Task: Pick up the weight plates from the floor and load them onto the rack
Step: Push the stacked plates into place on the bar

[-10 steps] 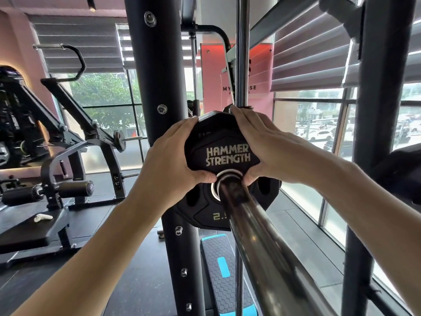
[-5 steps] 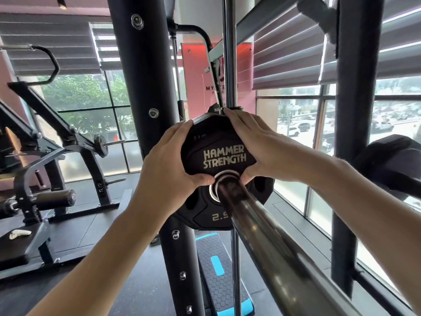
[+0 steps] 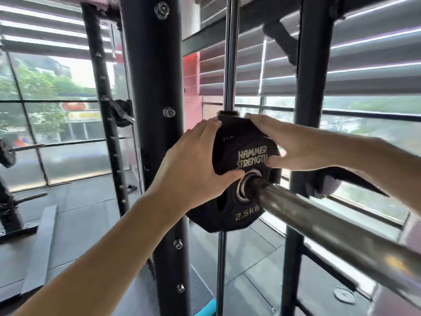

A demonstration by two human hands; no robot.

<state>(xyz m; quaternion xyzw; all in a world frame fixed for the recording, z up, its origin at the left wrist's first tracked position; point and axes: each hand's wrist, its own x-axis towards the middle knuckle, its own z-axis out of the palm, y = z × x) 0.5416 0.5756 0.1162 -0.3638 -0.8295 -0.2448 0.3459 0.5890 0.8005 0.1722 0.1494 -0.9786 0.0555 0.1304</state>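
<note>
Rubber-coated 2.5 kg weight plate [image 3: 237, 179], light and rigid on the chrome sleeve [image 3: 319, 226], gripped at its upper rim by left hand [image 3: 193, 165] and right hand [image 3: 293, 147].

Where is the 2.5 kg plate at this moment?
Centre of the head view: the weight plate is threaded on the chrome bar, gripped by the left hand and right hand, just right of the black upright.

Left hand [image 3: 196, 165] and right hand [image 3: 293, 144] grip a weight plate [image 3: 237, 201] threaded on the steel bar [image 3: 330, 233].
</note>
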